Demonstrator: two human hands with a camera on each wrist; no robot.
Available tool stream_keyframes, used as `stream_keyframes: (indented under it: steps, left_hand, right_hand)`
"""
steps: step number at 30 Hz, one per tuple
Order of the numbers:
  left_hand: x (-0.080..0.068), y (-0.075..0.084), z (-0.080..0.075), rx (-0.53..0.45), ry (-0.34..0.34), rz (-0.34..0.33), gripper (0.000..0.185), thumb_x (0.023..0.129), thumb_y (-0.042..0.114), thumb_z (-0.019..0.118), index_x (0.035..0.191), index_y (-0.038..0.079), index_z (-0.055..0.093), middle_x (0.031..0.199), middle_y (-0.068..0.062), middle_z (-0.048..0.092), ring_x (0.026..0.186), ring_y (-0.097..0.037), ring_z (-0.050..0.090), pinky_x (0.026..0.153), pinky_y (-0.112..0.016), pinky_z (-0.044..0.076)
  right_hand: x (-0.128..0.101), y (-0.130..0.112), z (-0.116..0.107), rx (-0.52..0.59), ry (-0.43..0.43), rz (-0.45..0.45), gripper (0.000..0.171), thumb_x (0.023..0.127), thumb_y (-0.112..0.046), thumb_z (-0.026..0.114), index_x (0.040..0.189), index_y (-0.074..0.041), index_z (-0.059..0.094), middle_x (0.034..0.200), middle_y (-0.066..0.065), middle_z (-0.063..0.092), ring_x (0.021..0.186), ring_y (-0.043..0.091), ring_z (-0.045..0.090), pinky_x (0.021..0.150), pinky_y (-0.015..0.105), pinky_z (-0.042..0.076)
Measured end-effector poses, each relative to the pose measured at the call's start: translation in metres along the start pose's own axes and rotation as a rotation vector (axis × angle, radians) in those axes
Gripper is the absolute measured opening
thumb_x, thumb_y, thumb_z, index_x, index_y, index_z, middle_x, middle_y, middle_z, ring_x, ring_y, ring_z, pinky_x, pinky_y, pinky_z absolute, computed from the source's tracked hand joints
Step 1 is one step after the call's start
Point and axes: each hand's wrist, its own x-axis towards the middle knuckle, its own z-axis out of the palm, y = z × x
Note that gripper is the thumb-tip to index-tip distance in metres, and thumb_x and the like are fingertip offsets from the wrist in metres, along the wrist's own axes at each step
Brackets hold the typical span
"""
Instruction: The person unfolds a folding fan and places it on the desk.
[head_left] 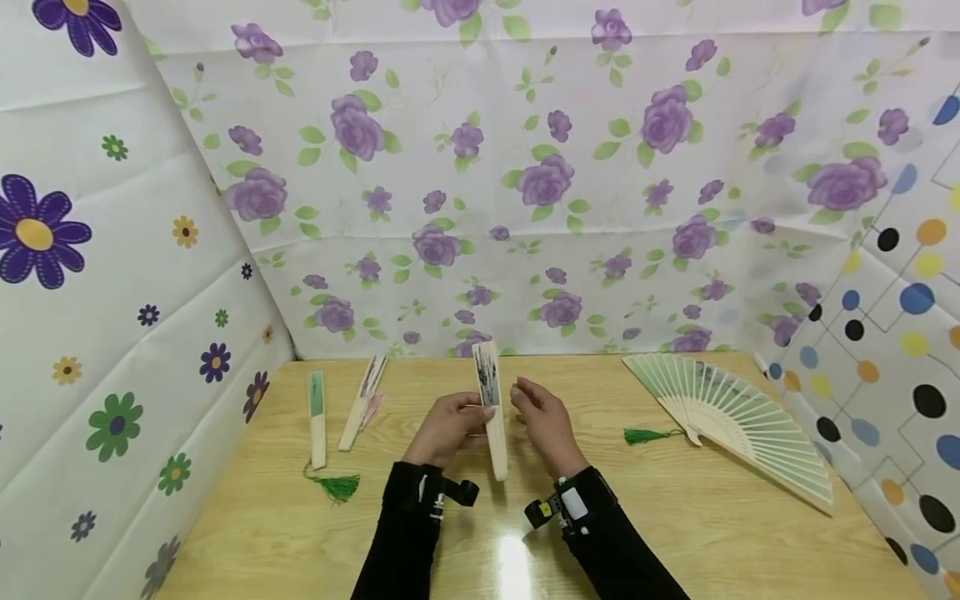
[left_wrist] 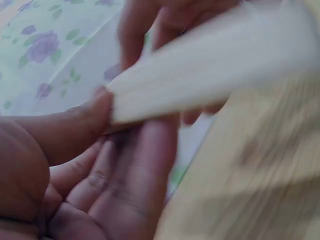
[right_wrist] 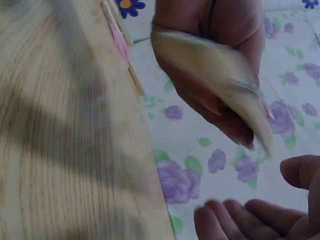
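Note:
My left hand (head_left: pixel 447 427) pinches a folded hand fan (head_left: pixel 491 425) between thumb and fingers, holding it nearly upright above the middle of the table. Its upper part carries a dark printed pattern, its lower part is pale and plain. In the left wrist view the pale sticks of the fan (left_wrist: pixel 190 65) are blurred, with the thumb (left_wrist: pixel 82 122) on one face and fingers behind. Just right of the fan, my right hand (head_left: pixel 547 423) stays apart from it with loosely bent fingers. The right wrist view shows those fingers (right_wrist: pixel 240 220) holding nothing.
To the left lie a folded green fan (head_left: pixel 317 421) with a green tassel (head_left: pixel 337 487) and another folded fan (head_left: pixel 362 404) with a pink tassel (head_left: pixel 371 410). A spread pale-green fan (head_left: pixel 750 417) lies on the right, its green tassel (head_left: pixel 651 435) beside it. Patterned cloths (head_left: pixel 450 208) enclose the wooden table (head_left: pixel 247 533).

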Motion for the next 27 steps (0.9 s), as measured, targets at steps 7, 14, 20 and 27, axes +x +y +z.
stream_keyframes:
  steps: [7, 14, 20, 27]
  left_hand:
    - [0.005, -0.009, 0.017, -0.002, 0.001, -0.013, 0.033, 0.113, 0.01, 0.072, 0.144, -0.002, 0.072, 0.118, -0.013, 0.085, 0.095, -0.012, 0.082, 0.095, -0.041, 0.075]
    - [0.009, -0.01, 0.027, 0.007, 0.011, -0.002, 0.03, 0.11, 0.007, 0.076, 0.137, -0.004, 0.076, 0.111, -0.011, 0.086, 0.092, -0.013, 0.083, 0.094, -0.044, 0.075]
    - [0.011, -0.015, 0.038, 0.07, 0.04, 0.054, 0.026, 0.106, 0.005, 0.081, 0.131, -0.003, 0.08, 0.109, -0.018, 0.086, 0.087, -0.012, 0.082, 0.091, -0.048, 0.075]
    - [0.015, -0.015, 0.042, 0.108, 0.057, 0.054, 0.019, 0.105, 0.007, 0.083, 0.12, -0.005, 0.082, 0.096, -0.01, 0.086, 0.081, -0.009, 0.079, 0.087, -0.045, 0.075]
  right_hand:
    - [-0.001, 0.004, 0.0, 0.035, -0.002, 0.012, 0.047, 0.123, -0.034, 0.057, 0.155, -0.002, 0.068, 0.152, 0.023, 0.071, 0.136, 0.038, 0.072, 0.112, 0.053, 0.068]
    - [-0.004, 0.008, -0.001, 0.089, 0.051, 0.029, 0.036, 0.121, -0.026, 0.06, 0.14, 0.0, 0.078, 0.136, 0.023, 0.078, 0.108, 0.017, 0.078, 0.09, 0.038, 0.072]
    - [-0.003, 0.012, -0.004, 0.123, 0.099, 0.046, 0.036, 0.119, -0.026, 0.065, 0.132, 0.004, 0.081, 0.121, 0.021, 0.08, 0.096, 0.014, 0.077, 0.08, 0.03, 0.071]
    - [0.003, 0.021, -0.014, 0.116, 0.067, 0.095, 0.035, 0.118, -0.026, 0.068, 0.133, 0.004, 0.081, 0.125, 0.02, 0.083, 0.099, 0.012, 0.08, 0.086, 0.03, 0.073]
